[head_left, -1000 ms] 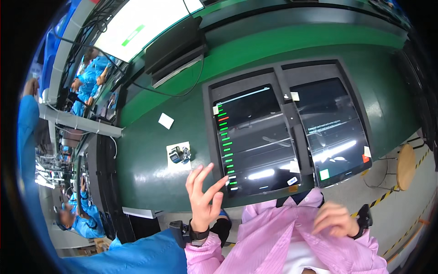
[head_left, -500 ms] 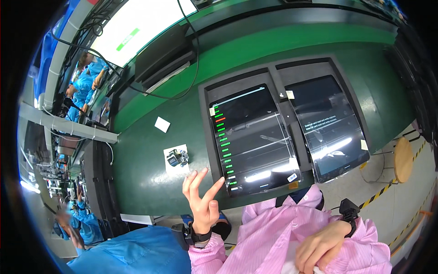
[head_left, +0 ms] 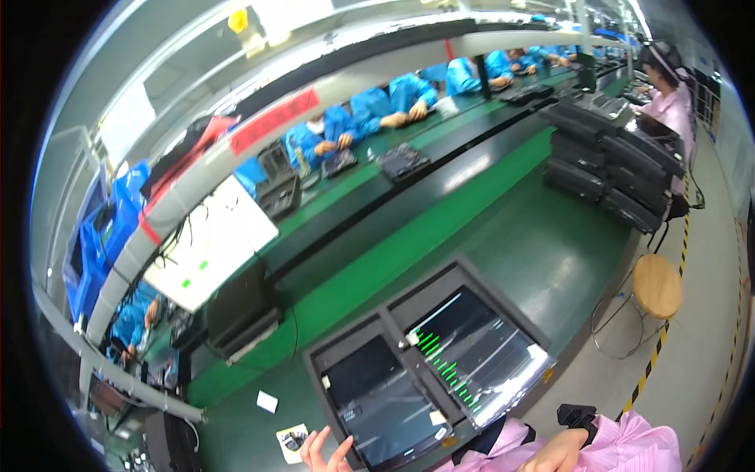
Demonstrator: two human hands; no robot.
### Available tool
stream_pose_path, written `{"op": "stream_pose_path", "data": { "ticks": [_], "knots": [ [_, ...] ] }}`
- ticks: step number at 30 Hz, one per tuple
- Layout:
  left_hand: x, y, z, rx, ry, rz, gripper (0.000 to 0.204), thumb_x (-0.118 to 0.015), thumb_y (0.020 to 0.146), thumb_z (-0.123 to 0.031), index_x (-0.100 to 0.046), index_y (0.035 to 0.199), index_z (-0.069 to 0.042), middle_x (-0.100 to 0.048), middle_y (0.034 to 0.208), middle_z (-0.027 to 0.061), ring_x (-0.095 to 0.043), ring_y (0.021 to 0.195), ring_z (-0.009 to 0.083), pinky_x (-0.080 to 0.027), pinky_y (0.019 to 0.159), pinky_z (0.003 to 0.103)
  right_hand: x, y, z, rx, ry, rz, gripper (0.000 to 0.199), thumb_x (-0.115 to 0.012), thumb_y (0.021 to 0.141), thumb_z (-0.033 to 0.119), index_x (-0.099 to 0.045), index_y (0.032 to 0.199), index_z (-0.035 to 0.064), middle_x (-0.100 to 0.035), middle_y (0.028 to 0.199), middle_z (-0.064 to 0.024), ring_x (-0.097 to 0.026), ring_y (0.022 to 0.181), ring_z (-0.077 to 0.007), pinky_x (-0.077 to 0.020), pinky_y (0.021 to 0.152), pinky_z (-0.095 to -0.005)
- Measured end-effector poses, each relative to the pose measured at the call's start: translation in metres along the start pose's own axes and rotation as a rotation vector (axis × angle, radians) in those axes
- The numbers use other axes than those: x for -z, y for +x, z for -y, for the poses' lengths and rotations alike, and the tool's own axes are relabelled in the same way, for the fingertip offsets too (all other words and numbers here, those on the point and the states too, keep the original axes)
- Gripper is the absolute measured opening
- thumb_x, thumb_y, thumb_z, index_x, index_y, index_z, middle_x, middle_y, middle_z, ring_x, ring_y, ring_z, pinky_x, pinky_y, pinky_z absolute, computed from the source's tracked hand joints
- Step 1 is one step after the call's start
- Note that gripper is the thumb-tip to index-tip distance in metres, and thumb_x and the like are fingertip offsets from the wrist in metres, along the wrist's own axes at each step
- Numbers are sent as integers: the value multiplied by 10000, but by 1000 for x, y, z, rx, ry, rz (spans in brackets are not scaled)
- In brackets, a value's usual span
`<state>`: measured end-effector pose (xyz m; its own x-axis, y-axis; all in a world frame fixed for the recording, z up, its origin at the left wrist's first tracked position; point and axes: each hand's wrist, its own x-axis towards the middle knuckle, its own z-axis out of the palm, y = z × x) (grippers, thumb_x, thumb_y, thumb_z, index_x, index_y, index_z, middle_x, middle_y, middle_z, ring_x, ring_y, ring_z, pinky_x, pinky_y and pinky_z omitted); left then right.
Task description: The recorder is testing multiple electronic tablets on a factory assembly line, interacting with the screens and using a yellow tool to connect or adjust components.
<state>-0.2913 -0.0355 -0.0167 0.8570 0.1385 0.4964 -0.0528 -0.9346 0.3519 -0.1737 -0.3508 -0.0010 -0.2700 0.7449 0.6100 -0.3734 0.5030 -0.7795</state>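
A black two-compartment tray (head_left: 384,315) lies on the green bench, a tablet in each side. The left tablet (head_left: 370,393) shows a dark, mostly blank screen. Rows of short green marks run along one side of the lit screen of the right tablet (head_left: 480,354). My left hand (head_left: 324,454) is open beside the left tablet's near left corner, fingers spread, cut off by the lower edge. A small black device (head_left: 292,443) sits on pale paper just left of it. My right hand (head_left: 553,454) rests low near my pink sleeve, its fingers mostly out of the picture.
A white paper square (head_left: 267,402) lies left of the tray. Behind stand a bright monitor (head_left: 208,245) and a black box (head_left: 242,308). Stacked black cases (head_left: 613,161) stand at the bench's far right, near a wooden stool (head_left: 658,285). Several co-workers in blue (head_left: 370,110) sit across.
The view has tilted up and toward the right, so bench and hands appear lower. The left tablet's coloured list gave way to a dark screen; the right tablet's text gave way to green rows.
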Motion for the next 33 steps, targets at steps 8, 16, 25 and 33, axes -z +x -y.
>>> {"op": "stream_pose_path", "data": {
  "ticks": [8, 16, 25, 33],
  "knots": [
    [3, 15, -8, -89, 50, -94, 336, -383, 915, -178, -706, 1005, -151, -509, 1268, 98, -403, 1195, 293, -192, 1024, 460, -17, 6, 18, -237, -256, -102, 359, -421, 967, 332, -500, 1008, -15, -499, 1063, -182, -492, 1001, -323, -392, 868, -404],
    [8, -1, -10, -9, 112, -75, 482, -292, 939, -325, -716, 942, -96, -552, 1184, 150, -419, 1156, 333, -293, 993, 431, 14, -40, 22, -85, 164, 188, 501, -389, 977, 355, -602, 1088, -85, -570, 1089, -220, -573, 977, -346, -445, 853, -442],
    [6, -33, 0, 85, 93, -53, 452, -326, 945, -357, -704, 998, -114, -542, 1213, 137, -412, 1163, 308, -269, 985, 418, 17, -52, 12, -176, -785, -1230, 244, -650, 813, 208, -596, 819, -29, -624, 804, -157, -638, 777, -263, -516, 694, -344],
    [-1, -32, 18, 92, 29, 49, 400, -354, 933, -357, -696, 1038, -177, -508, 1264, 128, -375, 1200, 313, -229, 996, 431, 25, -47, -2, -317, -1094, -1128, 174, -677, 730, 141, -584, 799, 11, -594, 838, -111, -584, 787, -235, -468, 715, -339]
  ]
}}
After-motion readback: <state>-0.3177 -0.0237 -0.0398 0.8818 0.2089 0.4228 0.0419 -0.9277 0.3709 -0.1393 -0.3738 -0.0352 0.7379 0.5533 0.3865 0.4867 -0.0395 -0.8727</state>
